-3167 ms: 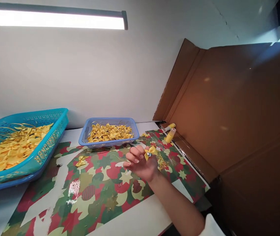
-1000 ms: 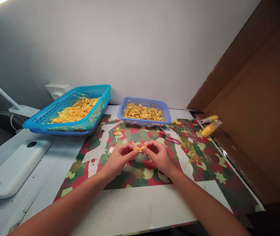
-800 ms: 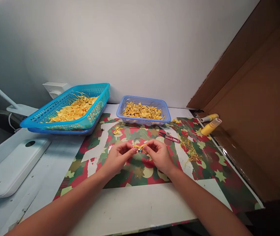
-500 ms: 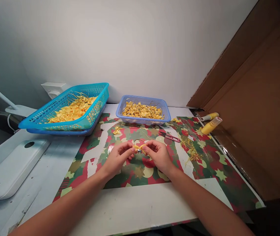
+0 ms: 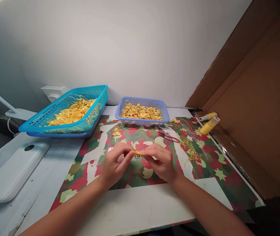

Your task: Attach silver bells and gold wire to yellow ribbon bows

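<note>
Between my two hands is a small yellow bow [image 5: 138, 152] with a silver bell [image 5: 137, 156] hanging at its middle. My left hand [image 5: 116, 163] pinches the bow's left end between thumb and fingers. The right end is pinched by my right hand [image 5: 161, 161]. Both are held over the patterned sheet [image 5: 140, 170]. A loose yellow bow [image 5: 116, 132] lies beyond my left hand, and pink-handled snips [image 5: 170, 137] lie beyond my right.
A blue basket [image 5: 102, 98] of yellow bows stands back left, a smaller periwinkle basket [image 5: 142, 122] of bows at the back. Gold thread scraps [image 5: 191, 152], yellow spools [image 5: 210, 125] and a cardboard panel [image 5: 258, 108] are right; a white power bank [image 5: 14, 170] is left.
The bow has tipped so that it now shows edge-on, with the bell below it. My fingers have curled closer around its ends, and the view has shifted slightly.
</note>
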A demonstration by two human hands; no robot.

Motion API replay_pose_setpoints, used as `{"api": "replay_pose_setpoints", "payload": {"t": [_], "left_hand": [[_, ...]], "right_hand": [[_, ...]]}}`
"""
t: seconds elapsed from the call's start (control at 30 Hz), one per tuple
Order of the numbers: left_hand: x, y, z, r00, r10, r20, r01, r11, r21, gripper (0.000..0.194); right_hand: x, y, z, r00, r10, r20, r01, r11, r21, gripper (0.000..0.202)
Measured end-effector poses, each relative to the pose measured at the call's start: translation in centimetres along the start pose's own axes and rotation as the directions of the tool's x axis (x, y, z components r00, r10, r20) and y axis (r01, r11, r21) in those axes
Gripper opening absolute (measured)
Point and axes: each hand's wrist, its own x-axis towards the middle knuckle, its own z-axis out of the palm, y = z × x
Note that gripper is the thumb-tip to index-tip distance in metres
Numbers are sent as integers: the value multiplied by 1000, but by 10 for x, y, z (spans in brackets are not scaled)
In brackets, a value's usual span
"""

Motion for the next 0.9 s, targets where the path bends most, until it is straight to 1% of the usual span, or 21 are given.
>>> {"api": "replay_pose_setpoints", "payload": {"t": [0.03,0.07,0.1,0.13,0.2,0.23,0.27,0.3,0.43,0.63,0.77,0.83,0.9], "left_hand": [[-1,-1,0,999,-44,15,45,997,-69,22],[-2,-2,0,994,-99,45,105,983,-152,26],[-3,-3,0,984,-153,94,172,955,-242,29],[-3,-5,1,968,-199,153,240,912,-333,32],[-4,-7,3,933,-263,248,353,808,-471,33],[-3,-8,4,920,-284,270,386,771,-505,31],[-3,-8,5,913,-300,276,404,754,-518,29],[-3,-7,5,913,-310,264,405,756,-514,26],[-2,-2,5,933,-314,176,360,829,-429,18],[-2,5,4,962,-257,86,271,913,-306,15],[-1,3,3,983,-182,30,184,963,-196,12],[3,2,2,991,-132,-17,129,987,-99,11],[12,0,2,993,-97,-74,98,995,8,11]], "right_hand": [[0,0,-3,993,-113,24,115,992,-50,21],[0,0,-6,980,-191,49,195,976,-96,24],[1,1,-9,968,-240,73,248,959,-138,27],[1,1,-11,960,-266,91,279,945,-173,28],[1,3,-13,955,-280,97,295,931,-217,28],[1,4,-14,956,-281,86,293,929,-226,28],[1,5,-14,958,-279,72,288,930,-227,27],[0,5,-13,960,-273,58,279,934,-224,26],[-2,6,-11,976,-214,42,218,955,-204,23],[-1,6,-8,995,-94,-21,87,971,-223,20],[5,16,-10,989,-24,-149,-17,964,-267,17],[9,17,-14,969,43,-241,-104,964,-244,15],[13,11,-17,938,121,-325,-186,966,-179,12]]}}
